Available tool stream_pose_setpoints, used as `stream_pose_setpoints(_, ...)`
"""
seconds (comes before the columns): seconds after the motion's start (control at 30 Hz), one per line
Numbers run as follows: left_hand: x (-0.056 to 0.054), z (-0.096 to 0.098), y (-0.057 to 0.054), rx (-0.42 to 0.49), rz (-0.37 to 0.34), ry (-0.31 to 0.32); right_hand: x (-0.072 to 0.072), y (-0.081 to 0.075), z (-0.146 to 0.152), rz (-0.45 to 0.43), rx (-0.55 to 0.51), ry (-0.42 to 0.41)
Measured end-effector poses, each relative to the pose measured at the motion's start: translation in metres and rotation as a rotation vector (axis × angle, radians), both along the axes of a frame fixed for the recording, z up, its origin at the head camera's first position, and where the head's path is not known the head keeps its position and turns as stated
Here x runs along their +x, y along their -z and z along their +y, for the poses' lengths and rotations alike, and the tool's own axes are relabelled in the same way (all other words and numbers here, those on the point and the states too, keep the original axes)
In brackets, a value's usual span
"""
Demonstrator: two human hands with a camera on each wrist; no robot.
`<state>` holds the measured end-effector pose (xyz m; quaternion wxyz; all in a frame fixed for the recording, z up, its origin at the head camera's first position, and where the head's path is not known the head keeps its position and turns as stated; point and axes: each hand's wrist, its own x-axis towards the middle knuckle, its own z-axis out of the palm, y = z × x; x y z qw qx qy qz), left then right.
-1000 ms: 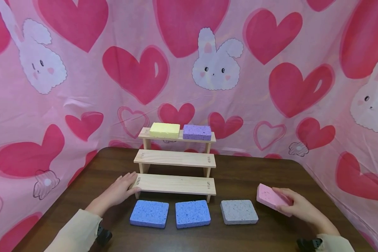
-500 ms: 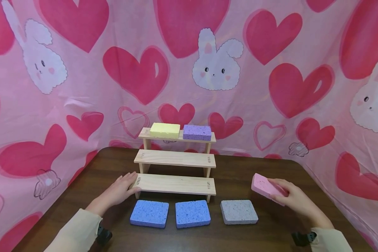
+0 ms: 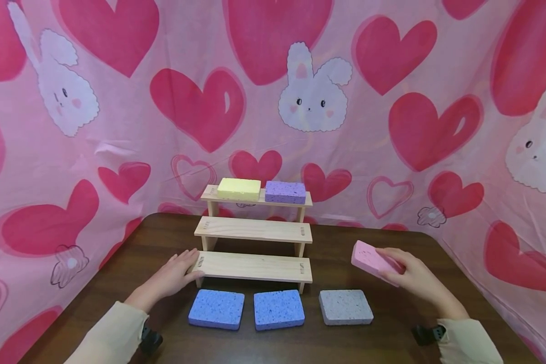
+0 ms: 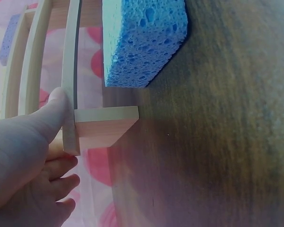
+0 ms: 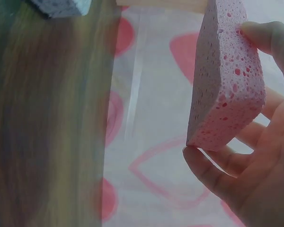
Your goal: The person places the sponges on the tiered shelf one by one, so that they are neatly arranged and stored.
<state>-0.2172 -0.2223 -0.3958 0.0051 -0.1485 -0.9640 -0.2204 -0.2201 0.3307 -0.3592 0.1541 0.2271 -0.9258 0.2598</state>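
Note:
A three-tier wooden display stand (image 3: 255, 265) stands at the middle of the table. My left hand (image 3: 175, 273) holds the left end of its lowest shelf. The thumb lies at the front edge in the left wrist view, with the other fingers around the shelf's end and partly hidden. To the right of the stand, my right hand (image 3: 409, 273) grips a pink sponge (image 3: 372, 260) above the table, tilted. In the right wrist view the thumb presses one face of the pink sponge (image 5: 241, 80), and fingertips support its other side.
On the top shelf sit a yellow sponge (image 3: 238, 189) and a purple sponge (image 3: 285, 192). Two blue sponges (image 3: 216, 309) and a grey sponge (image 3: 345, 307) lie in a row before the stand on the dark wooden table (image 3: 336, 344). A pink heart-print cloth (image 3: 264, 131) hangs behind.
My right hand has carried the pink sponge leftward and farther from me, towards the stand. The left hand stays on the lowest shelf's end.

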Motion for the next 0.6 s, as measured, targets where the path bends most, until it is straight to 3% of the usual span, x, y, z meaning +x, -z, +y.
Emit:
stream_pose_setpoints(0.43,-0.002,0.000,0.002,-0.014,0.018,0.007,-0.004,-0.011,-0.022,-0.068,-0.024,-0.018)
stream_pose_setpoints(0.6,-0.002,0.001,0.002,-0.019,0.019,0.003,-0.006,-0.015,-0.030,-0.058,-0.026,-0.044)
